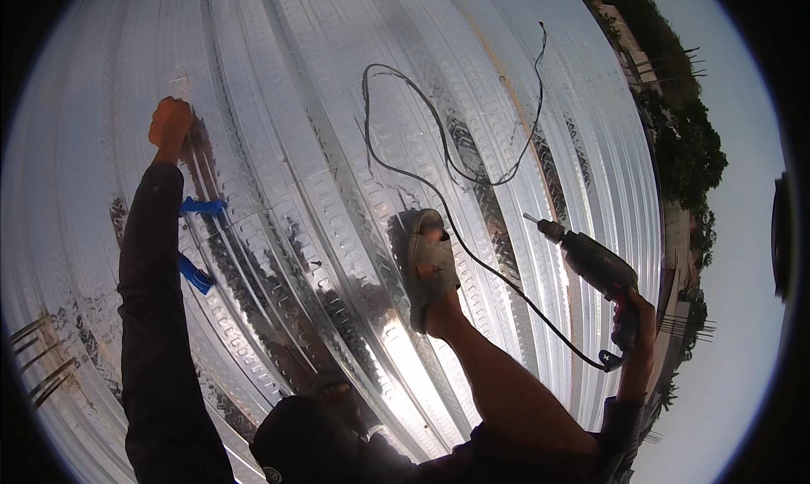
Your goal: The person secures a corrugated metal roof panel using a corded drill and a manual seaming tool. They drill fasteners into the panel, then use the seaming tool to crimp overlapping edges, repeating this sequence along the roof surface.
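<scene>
In my right hand (639, 319) is a corded power drill (599, 264), gripped by its handle. Its chuck and short bit (533, 220) point up and to the left, over the metal. My left hand (171, 121) is closed at the far left, low over the ribbed shiny metal sheets (337, 163). Something small and pale shows just beyond its knuckles, but what the fingers hold is hidden. Nearer along the left forearm lie a blue piece (202, 205) and a second blue piece (195, 275), their kind unclear.
The drill's black cord (472, 256) loops across the sheets. My sandalled foot (432, 260) is planted on the ribs in the middle. A thin yellowish line (504, 81) runs along the sheets. Beyond the right edge are trees (679, 138). Rods (42, 357) show at lower left.
</scene>
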A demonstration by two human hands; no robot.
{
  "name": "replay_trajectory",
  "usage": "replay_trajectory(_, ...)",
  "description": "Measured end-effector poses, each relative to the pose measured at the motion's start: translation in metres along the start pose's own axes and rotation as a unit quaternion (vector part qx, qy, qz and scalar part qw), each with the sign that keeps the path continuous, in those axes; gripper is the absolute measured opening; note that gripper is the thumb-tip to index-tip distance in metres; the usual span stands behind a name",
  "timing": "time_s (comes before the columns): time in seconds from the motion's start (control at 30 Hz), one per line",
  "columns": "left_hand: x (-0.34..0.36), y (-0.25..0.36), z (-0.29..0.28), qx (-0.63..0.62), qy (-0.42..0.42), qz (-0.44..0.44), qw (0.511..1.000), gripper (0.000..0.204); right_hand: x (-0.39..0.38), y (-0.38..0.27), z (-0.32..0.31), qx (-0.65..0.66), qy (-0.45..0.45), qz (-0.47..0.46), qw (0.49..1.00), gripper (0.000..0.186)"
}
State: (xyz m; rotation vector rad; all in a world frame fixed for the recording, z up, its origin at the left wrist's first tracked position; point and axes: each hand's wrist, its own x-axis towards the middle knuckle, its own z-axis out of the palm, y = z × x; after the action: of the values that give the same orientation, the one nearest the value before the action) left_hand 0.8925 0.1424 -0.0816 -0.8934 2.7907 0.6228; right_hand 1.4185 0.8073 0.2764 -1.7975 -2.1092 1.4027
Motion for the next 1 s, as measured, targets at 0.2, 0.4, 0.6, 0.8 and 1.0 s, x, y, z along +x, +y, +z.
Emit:
replay_trajectory(0.2, -0.090, -0.042, -0.002, -0.012, 0.040, 0.119, 0.992, 0.040, -0.039, 0.029, -0.133, -0.077, 0.157, -0.066, 0.982, 0.031)
replay_trajectory(0.4, -0.204, -0.082, -0.001, -0.082, 0.021, 0.215, 0.973, 0.039, 0.004, 0.032, -0.134, -0.167, 0.140, -0.131, 0.967, 0.032)
replay_trajectory(0.6, -0.323, -0.195, 0.023, -0.148, -0.020, 0.159, 0.976, 0.035, 0.064, 0.014, -0.047, -0.124, -0.055, -0.265, 0.955, 0.033)
replay_trajectory(0.8, -0.392, -0.179, 0.038, -0.125, 0.032, 0.068, 0.989, 0.034, 0.104, 0.037, -0.026, -0.056, -0.157, -0.316, 0.934, 0.051)
replay_trajectory(1.0, -0.499, -0.176, 0.007, -0.084, -0.108, 0.129, 0.982, 0.035, 0.098, 0.031, 0.008, -0.080, -0.287, -0.358, 0.885, 0.050)
